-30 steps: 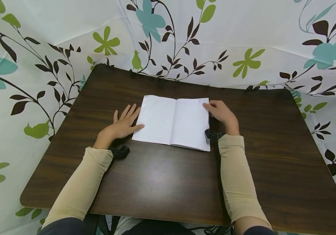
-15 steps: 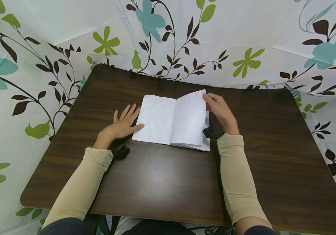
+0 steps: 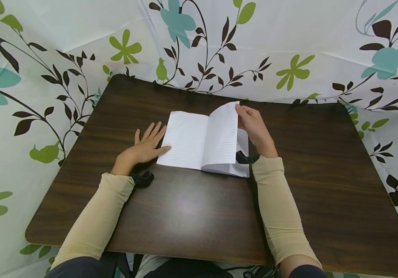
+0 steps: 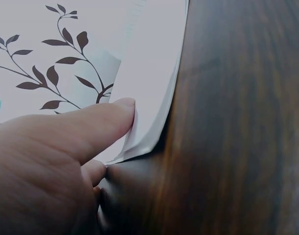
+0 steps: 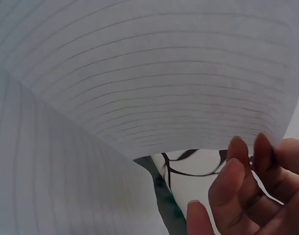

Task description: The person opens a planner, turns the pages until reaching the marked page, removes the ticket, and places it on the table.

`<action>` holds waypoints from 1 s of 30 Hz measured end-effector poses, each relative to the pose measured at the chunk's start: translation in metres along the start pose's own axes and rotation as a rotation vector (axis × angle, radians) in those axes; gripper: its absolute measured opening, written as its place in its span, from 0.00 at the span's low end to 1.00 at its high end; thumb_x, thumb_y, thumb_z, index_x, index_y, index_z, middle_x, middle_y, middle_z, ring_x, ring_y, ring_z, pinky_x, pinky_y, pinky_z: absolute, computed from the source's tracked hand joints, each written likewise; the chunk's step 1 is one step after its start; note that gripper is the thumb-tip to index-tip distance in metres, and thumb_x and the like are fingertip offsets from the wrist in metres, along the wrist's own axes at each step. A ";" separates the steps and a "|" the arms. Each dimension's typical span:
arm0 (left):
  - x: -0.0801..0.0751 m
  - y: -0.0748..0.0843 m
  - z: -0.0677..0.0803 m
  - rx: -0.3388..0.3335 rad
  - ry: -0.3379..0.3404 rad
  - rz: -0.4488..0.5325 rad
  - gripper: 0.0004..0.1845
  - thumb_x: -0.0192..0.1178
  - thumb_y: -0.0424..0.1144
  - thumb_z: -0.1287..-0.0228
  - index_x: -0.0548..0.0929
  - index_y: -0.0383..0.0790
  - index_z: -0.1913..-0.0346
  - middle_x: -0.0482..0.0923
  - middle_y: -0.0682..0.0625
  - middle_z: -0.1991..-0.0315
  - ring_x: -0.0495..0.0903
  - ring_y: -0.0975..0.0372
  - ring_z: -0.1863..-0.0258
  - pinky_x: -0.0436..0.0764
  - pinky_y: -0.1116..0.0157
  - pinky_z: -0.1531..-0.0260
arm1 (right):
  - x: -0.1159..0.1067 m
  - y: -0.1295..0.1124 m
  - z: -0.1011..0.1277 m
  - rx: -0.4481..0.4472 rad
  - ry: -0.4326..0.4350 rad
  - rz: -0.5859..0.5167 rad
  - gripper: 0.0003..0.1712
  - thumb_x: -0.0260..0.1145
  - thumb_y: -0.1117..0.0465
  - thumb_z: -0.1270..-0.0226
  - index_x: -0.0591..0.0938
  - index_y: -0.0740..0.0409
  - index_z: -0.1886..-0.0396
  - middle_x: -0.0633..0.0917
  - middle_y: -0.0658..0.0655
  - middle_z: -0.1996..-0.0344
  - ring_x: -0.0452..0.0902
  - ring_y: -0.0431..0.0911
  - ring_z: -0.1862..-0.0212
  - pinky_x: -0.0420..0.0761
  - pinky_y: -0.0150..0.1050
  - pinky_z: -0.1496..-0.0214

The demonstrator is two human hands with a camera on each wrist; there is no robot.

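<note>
An open notebook [image 3: 185, 141] with lined white pages lies at the middle of the dark table. My left hand [image 3: 143, 148] rests at its left edge, fingers spread on the tabletop and thumb laid over the page margin. In the left wrist view the thumb [image 4: 103, 125] presses near the corner of the paper [image 4: 154, 73]. My right hand [image 3: 257, 129] pinches the upper outer corner of a right-hand page [image 3: 221, 131], which curves up off the pages below. The right wrist view shows the fingertips [image 5: 262, 144] at that raised page's [image 5: 188, 88] edge.
The brown wood-grain table [image 3: 185, 216] extends around the notebook on all sides. Behind it hangs a white cloth [image 3: 310, 34] with leaf and flower prints. Black wrist cameras sit on the left wrist [image 3: 143, 179] and the right wrist [image 3: 247, 157].
The right hand has lifted the page's corner off the notebook and carried it up and a little left, so the page now bends. The left hand has stayed in place.
</note>
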State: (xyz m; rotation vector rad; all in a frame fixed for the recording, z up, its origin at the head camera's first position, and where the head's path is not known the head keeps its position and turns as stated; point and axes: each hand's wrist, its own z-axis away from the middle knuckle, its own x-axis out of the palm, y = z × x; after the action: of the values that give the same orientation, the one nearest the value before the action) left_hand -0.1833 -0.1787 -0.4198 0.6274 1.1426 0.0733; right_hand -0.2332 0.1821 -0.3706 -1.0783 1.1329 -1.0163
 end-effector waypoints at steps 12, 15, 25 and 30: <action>-0.002 -0.005 0.004 -0.011 0.020 -0.008 0.43 0.42 0.63 0.30 0.35 0.49 0.23 0.25 0.48 0.22 0.25 0.51 0.23 0.23 0.37 0.34 | 0.029 -0.003 -0.017 -0.059 -0.055 -0.014 0.26 0.53 0.40 0.30 0.79 0.58 0.57 0.80 0.52 0.65 0.77 0.43 0.64 0.79 0.36 0.52; -0.002 -0.005 0.005 -0.007 0.024 -0.004 0.43 0.42 0.63 0.30 0.35 0.49 0.23 0.26 0.48 0.22 0.25 0.51 0.23 0.23 0.37 0.34 | 0.036 -0.008 -0.019 -0.075 -0.075 -0.008 0.27 0.52 0.40 0.30 0.79 0.59 0.55 0.80 0.53 0.64 0.78 0.43 0.62 0.78 0.38 0.49; -0.002 -0.006 0.002 0.000 0.003 -0.037 0.43 0.40 0.63 0.29 0.33 0.49 0.23 0.24 0.48 0.22 0.23 0.50 0.24 0.21 0.36 0.36 | 0.064 -0.025 -0.017 -0.040 -0.105 0.031 0.19 0.53 0.47 0.27 0.77 0.58 0.68 0.79 0.50 0.68 0.77 0.43 0.65 0.79 0.39 0.49; 0.000 -0.003 0.001 0.002 -0.017 -0.055 0.43 0.39 0.63 0.29 0.33 0.49 0.23 0.23 0.48 0.23 0.23 0.50 0.24 0.20 0.37 0.36 | 0.075 -0.032 -0.008 -0.022 -0.133 0.079 0.19 0.53 0.52 0.26 0.75 0.61 0.72 0.77 0.51 0.70 0.77 0.48 0.62 0.79 0.42 0.48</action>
State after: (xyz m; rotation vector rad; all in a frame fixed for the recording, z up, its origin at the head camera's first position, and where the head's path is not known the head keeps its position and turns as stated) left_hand -0.1830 -0.1816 -0.4210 0.5968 1.1427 0.0202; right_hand -0.2328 0.1022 -0.3526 -1.0936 1.0722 -0.8592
